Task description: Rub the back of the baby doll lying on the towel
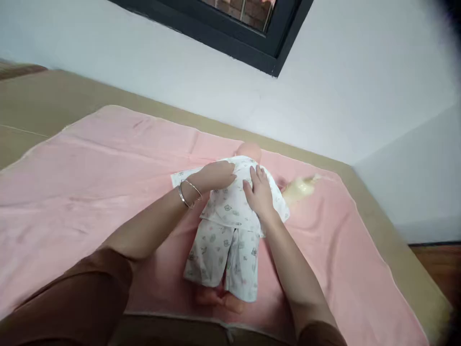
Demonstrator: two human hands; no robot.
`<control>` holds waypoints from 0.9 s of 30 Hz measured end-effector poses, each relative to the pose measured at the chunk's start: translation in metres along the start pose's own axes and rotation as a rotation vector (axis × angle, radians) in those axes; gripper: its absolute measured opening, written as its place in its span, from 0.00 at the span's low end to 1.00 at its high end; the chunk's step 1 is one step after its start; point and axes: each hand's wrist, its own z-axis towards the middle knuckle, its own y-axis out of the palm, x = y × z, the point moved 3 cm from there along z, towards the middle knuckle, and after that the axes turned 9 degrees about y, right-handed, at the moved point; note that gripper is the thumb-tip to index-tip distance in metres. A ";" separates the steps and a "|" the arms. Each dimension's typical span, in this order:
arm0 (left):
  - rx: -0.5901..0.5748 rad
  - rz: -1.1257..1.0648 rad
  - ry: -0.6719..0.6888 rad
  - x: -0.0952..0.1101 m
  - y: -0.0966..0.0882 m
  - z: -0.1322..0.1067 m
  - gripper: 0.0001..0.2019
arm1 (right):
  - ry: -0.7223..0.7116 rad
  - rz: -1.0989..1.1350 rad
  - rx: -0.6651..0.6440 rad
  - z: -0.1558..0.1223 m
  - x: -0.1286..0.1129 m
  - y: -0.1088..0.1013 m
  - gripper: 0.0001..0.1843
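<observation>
A baby doll (248, 151) with a bald head lies stretched out, its feet toward me. It wears a white printed top (230, 204) and matching trousers (212, 250); its face is not visible. My right hand (260, 192) rests flat on the right side of the top, fingers spread. On the left side of the top is my left hand (220, 175), bent at the wrist, its fingers loosely extended and partly hidden. A bracelet (185, 194) circles my left wrist.
Under the doll a pink blanket (108, 154) is spread over a beige surface (54, 101). A pale yellow, shiny item (298, 188) lies right of the doll; its kind is unclear. Beyond stand a white wall (162, 72) and a dark window frame (230, 43).
</observation>
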 end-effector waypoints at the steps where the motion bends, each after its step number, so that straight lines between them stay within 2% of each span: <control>1: 0.011 -0.009 -0.014 0.000 0.001 0.000 0.08 | 0.035 -0.042 0.023 -0.005 -0.005 -0.001 0.33; 4: 0.080 -0.041 -0.071 0.000 0.004 0.003 0.08 | 0.107 -0.159 0.063 -0.017 -0.018 -0.003 0.33; 8: 0.248 -0.080 -0.173 -0.002 0.014 0.011 0.10 | 0.134 -0.276 0.053 -0.023 -0.026 -0.007 0.34; 10: 0.334 -0.079 -0.167 -0.003 0.020 0.016 0.13 | 0.118 -0.280 0.063 -0.022 -0.026 -0.008 0.34; 14: 0.467 -0.143 -0.065 -0.008 0.032 0.023 0.23 | 0.072 -0.211 0.101 -0.017 -0.020 -0.006 0.33; 17: 0.486 -0.144 0.004 -0.010 0.045 0.027 0.22 | 0.063 -0.101 0.091 -0.010 -0.010 -0.003 0.34; 21: 0.533 -0.031 0.029 -0.008 0.059 0.029 0.21 | 0.010 0.059 0.035 0.004 0.006 0.003 0.34; 27: 0.580 -0.019 0.031 -0.008 0.064 0.030 0.22 | -0.021 0.137 -0.009 0.011 0.017 0.010 0.35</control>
